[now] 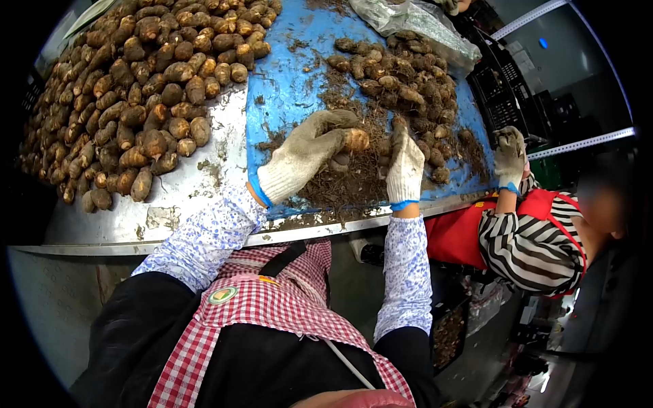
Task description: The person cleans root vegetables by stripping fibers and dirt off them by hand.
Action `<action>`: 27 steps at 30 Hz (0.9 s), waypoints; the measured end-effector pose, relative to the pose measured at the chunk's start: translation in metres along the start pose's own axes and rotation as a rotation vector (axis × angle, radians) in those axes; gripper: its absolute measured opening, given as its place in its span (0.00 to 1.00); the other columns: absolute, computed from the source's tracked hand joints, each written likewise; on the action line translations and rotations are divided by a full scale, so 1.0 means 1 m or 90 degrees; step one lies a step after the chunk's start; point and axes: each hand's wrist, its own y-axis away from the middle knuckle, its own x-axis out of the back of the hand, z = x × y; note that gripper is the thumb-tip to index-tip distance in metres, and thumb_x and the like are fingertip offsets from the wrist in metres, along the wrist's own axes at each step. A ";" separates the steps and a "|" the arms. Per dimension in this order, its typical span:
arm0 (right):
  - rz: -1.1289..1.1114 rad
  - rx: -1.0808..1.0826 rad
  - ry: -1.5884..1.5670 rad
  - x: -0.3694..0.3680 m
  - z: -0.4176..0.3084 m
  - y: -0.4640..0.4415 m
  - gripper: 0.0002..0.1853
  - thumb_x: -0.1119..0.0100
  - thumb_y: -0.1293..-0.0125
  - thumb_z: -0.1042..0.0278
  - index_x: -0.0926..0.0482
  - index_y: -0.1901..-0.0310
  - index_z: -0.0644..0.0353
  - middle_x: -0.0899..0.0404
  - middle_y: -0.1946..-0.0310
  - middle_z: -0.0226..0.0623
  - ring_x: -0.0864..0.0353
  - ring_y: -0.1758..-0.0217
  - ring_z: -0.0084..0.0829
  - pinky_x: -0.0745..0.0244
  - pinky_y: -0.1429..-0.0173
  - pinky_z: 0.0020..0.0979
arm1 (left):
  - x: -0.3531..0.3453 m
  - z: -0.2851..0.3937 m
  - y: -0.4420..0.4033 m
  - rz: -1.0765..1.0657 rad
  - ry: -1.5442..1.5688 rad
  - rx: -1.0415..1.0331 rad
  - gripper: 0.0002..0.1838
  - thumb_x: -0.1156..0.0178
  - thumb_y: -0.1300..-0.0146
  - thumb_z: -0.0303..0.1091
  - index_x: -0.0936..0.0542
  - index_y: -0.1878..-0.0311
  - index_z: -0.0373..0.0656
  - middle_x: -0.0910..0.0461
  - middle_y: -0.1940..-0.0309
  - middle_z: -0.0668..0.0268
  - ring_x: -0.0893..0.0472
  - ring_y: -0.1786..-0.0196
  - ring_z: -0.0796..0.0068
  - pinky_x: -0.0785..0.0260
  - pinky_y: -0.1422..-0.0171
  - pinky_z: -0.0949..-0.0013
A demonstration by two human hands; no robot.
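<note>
Gloved and dirt-stained, my left hand (307,151) is closed around a small brown taro (356,140), whose pale end sticks out past the fingertips. My right hand (406,164), in the same kind of knit glove, is narrowed with its fingers together beside the rooty pile. What it holds, if anything, cannot be made out. Under both hands lies a heap of dark root fibres and soil (343,187) on blue sheeting (286,88). Beyond the right hand is a pile of hairy taros (415,88) with roots still on.
A large heap of cleaner taros (136,95) covers the metal table (228,129) on the left. Clear plastic sheeting (425,27) lies at the far edge, near black crates (500,88). At right stands a co-worker in a red apron (456,238), one gloved hand (510,158) near the table.
</note>
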 end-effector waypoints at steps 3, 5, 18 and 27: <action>-0.111 0.021 -0.114 -0.010 -0.018 0.016 0.17 0.39 0.32 0.65 0.24 0.45 0.62 0.19 0.59 0.39 0.20 0.66 0.26 0.23 0.66 0.23 | -0.001 -0.007 0.004 0.029 -0.042 -0.036 0.16 0.48 0.27 0.31 0.30 0.41 0.33 0.26 0.40 0.58 0.21 0.49 0.73 0.21 0.50 0.69; -0.161 0.198 0.036 -0.023 -0.030 0.024 0.19 0.34 0.36 0.69 0.23 0.45 0.62 0.17 0.58 0.39 0.17 0.60 0.35 0.19 0.54 0.27 | -0.006 -0.007 0.004 0.038 -0.132 -0.076 0.14 0.48 0.28 0.30 0.28 0.43 0.32 0.23 0.43 0.59 0.21 0.49 0.73 0.22 0.50 0.70; -0.091 0.319 0.334 -0.017 -0.022 0.021 0.09 0.42 0.31 0.68 0.21 0.57 0.65 0.19 0.58 0.45 0.18 0.59 0.37 0.21 0.54 0.32 | 0.013 -0.033 -0.008 -0.116 0.187 0.046 0.23 0.47 0.26 0.37 0.33 0.37 0.29 0.21 0.52 0.52 0.16 0.57 0.64 0.17 0.56 0.66; 0.208 0.160 0.752 0.063 0.005 -0.086 0.17 0.41 0.34 0.54 0.21 0.53 0.59 0.16 0.61 0.53 0.15 0.59 0.50 0.20 0.55 0.46 | 0.102 0.041 -0.034 -0.105 0.734 -0.293 0.23 0.37 0.35 0.35 0.28 0.40 0.33 0.26 0.43 0.40 0.25 0.36 0.47 0.27 0.33 0.50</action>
